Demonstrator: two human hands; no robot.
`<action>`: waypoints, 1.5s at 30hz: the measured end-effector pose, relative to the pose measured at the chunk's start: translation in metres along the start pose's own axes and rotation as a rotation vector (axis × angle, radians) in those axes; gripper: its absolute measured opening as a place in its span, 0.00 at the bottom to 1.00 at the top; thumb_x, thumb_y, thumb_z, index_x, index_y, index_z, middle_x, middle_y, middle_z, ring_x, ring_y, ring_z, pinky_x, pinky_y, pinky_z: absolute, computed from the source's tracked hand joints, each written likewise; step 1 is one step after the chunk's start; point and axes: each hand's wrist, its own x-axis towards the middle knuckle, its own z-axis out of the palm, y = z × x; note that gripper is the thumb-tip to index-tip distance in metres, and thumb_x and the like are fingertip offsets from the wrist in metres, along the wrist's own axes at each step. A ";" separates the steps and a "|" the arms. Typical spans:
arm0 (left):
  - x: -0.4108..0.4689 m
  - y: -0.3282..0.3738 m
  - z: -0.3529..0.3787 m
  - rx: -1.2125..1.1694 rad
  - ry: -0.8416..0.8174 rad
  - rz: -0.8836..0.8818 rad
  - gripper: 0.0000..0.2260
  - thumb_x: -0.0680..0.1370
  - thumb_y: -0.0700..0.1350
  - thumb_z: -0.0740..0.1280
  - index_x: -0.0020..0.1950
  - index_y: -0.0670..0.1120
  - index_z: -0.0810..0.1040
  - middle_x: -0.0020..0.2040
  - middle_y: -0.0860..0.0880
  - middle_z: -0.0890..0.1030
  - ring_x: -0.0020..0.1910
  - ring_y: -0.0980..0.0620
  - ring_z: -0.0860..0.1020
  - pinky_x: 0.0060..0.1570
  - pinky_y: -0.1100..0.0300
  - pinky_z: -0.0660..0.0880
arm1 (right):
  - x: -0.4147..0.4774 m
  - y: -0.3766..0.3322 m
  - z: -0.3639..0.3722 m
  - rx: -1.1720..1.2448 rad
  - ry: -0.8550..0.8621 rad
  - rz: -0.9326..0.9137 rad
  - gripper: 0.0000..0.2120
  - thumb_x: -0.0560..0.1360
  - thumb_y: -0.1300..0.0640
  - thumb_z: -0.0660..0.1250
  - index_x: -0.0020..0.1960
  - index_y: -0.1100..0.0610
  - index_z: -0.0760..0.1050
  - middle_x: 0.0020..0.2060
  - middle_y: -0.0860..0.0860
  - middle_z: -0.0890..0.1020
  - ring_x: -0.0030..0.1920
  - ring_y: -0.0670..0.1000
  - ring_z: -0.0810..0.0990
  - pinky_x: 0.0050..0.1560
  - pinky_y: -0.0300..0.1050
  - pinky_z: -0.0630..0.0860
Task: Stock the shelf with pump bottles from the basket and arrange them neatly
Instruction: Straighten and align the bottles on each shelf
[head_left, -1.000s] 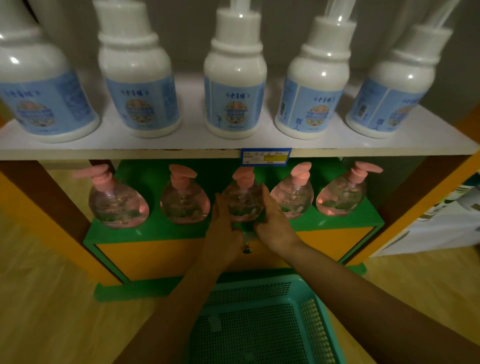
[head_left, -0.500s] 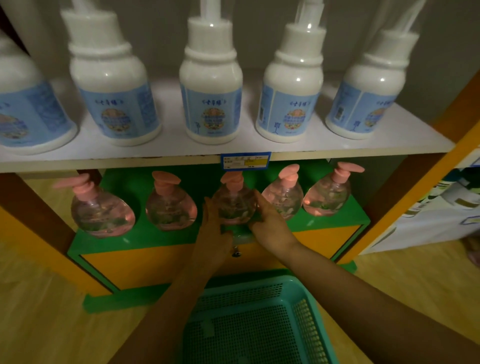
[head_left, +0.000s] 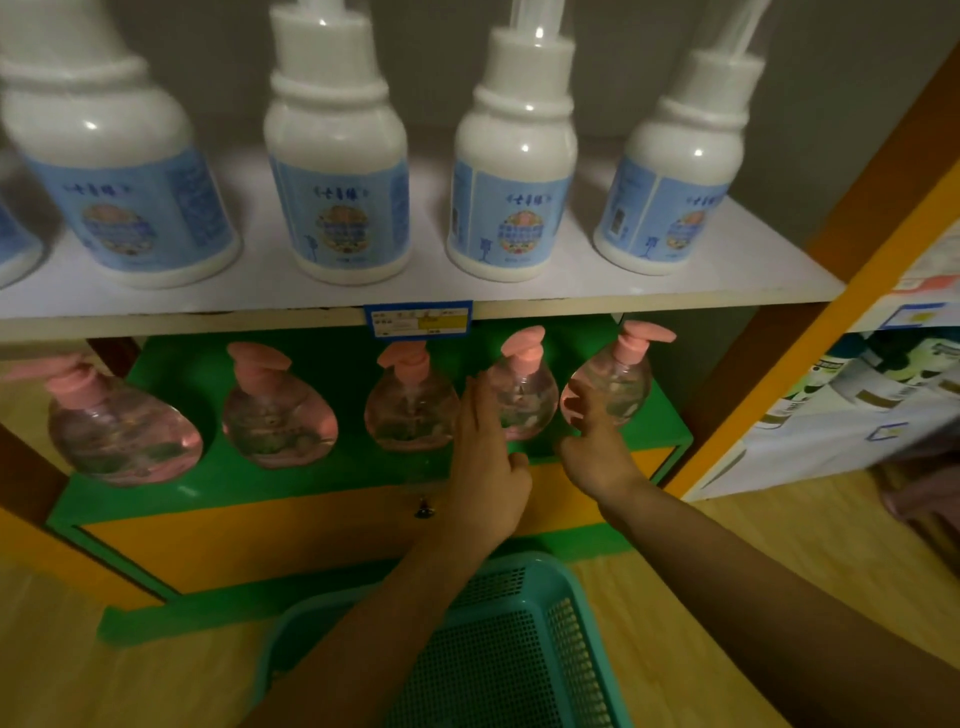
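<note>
Several clear pump bottles with pink pumps stand in a row on the green shelf (head_left: 291, 475). My left hand (head_left: 485, 467) is open, its fingers against the left side of the fourth bottle (head_left: 524, 392). My right hand (head_left: 597, 452) is open on that bottle's right side, fingertips touching the front of the rightmost bottle (head_left: 613, 382). The middle bottle (head_left: 410, 405) stands free, left of my left hand. The teal mesh basket (head_left: 519, 649) sits on the floor below my arms; the part of it in view holds no bottles.
Above, a white shelf (head_left: 519, 299) carries large white bottles (head_left: 337, 171) with blue labels, and a blue price tag (head_left: 418, 319) hangs on its edge. An orange upright (head_left: 852, 291) bounds the shelf on the right, with boxed goods (head_left: 857, 400) beyond it.
Both hands let go of the middle bottle and moved right to the fourth bottle. The view shifted right and closer.
</note>
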 end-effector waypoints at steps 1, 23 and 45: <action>0.005 -0.001 0.003 0.008 0.007 -0.004 0.37 0.72 0.32 0.61 0.75 0.46 0.44 0.77 0.45 0.49 0.76 0.48 0.50 0.74 0.56 0.51 | 0.002 -0.001 0.001 -0.006 -0.024 -0.001 0.34 0.71 0.74 0.57 0.73 0.58 0.53 0.71 0.56 0.64 0.71 0.53 0.62 0.71 0.47 0.61; 0.011 0.003 0.015 0.061 0.048 -0.054 0.39 0.71 0.31 0.61 0.75 0.47 0.44 0.77 0.46 0.49 0.75 0.48 0.54 0.74 0.55 0.56 | 0.012 0.005 -0.002 0.019 -0.145 -0.030 0.39 0.71 0.75 0.57 0.75 0.53 0.48 0.70 0.54 0.66 0.70 0.54 0.65 0.70 0.52 0.66; -0.013 0.043 0.047 0.067 0.002 0.231 0.29 0.71 0.30 0.60 0.70 0.47 0.61 0.71 0.50 0.64 0.68 0.59 0.61 0.67 0.69 0.57 | 0.006 0.054 -0.063 0.048 0.373 0.003 0.28 0.71 0.74 0.56 0.69 0.58 0.63 0.67 0.56 0.69 0.66 0.55 0.69 0.65 0.48 0.69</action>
